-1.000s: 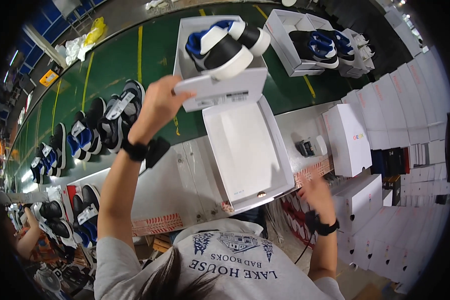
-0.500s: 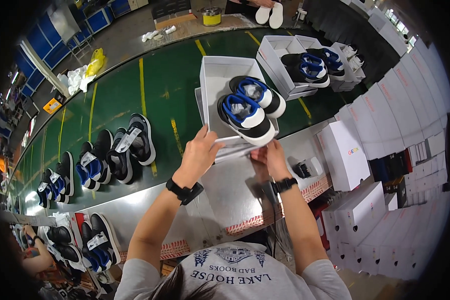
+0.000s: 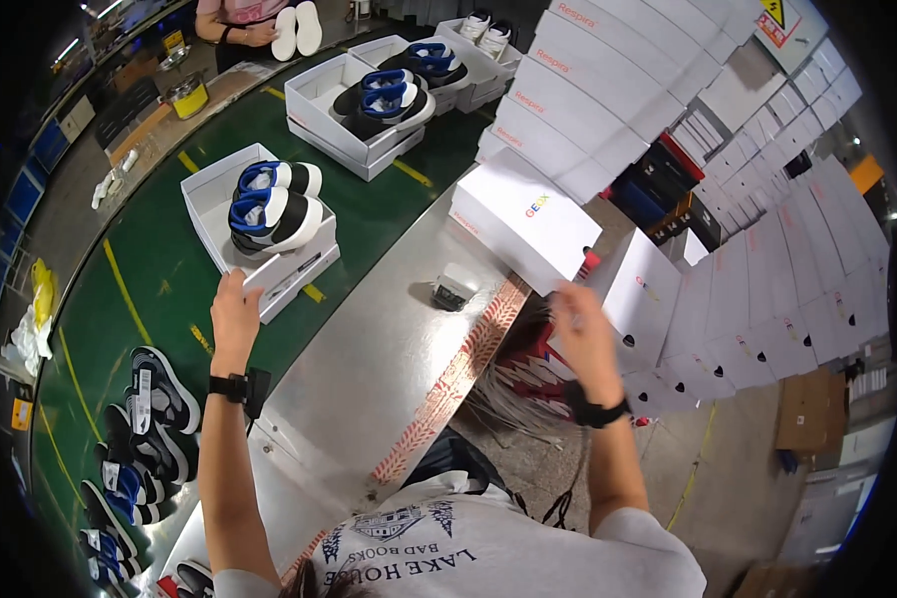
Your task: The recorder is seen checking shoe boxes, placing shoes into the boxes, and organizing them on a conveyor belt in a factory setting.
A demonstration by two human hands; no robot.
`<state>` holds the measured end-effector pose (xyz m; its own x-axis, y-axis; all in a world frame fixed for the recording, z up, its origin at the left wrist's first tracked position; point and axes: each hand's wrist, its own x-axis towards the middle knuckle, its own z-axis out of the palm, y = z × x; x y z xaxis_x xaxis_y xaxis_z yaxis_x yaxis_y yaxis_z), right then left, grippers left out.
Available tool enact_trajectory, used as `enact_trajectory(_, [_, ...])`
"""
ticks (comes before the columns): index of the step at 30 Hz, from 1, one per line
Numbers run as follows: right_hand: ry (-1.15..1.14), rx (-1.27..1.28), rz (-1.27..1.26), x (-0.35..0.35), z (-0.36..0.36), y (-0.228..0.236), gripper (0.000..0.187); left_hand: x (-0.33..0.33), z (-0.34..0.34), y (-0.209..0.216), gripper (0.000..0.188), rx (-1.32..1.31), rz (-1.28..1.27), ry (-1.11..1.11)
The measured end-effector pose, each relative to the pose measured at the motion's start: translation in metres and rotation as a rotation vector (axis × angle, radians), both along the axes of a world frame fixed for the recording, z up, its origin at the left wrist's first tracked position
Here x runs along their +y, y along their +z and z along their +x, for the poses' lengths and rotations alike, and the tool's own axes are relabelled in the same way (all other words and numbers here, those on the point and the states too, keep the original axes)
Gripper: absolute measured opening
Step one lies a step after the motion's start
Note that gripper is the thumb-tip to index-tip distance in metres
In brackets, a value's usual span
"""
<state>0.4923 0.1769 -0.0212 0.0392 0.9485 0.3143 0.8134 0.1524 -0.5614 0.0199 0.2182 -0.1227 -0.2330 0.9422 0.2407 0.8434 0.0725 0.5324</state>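
In the head view, I see open metal counter (image 3: 369, 369) between the hands, its patterned edge running one to seven o'clock. At ten o'clock, the left hand (image 3: 235, 317) touches the open shoe box (image 3: 202, 204) at its near-left corner; whether the fingers grip, I can't tell. The box's long axis points eleven to five. The right hand's (image 3: 585, 337) fingers blur, spread unclear.

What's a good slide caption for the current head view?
Left hand touching an open shoebox with sneakers; right hand near white boxes.
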Motion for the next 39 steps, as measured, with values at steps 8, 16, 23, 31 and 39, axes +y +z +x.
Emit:
enact_trajectory(8, [-0.451,-0.857,-0.346,-0.056,0.192,-0.074,0.103,0.023,0.032,-0.018,0.035,0.07,-0.134,0.091])
enact_trajectory(16, [-0.204,-0.753,0.021,-0.034,0.176,-0.014,0.068,0.04,0.023,-0.028,0.031,-0.172,-0.011,0.078])
enact_trajectory(23, [-0.038,-0.045,-0.243,-0.084,0.191,0.188,0.025,-0.041,0.014,0.013,0.042,-0.329,0.281,0.025])
enact_trajectory(31, [0.631,0.088,-0.025,-0.042,-0.043,0.184,0.034,-0.178,-0.109,0.002,0.044,0.197,0.275,1.051])
enact_trajectory(39, [1.247,-0.223,0.599,0.006,-0.273,0.107,0.048,-0.213,-0.135,0.008,0.03,-0.281,0.411,0.887])
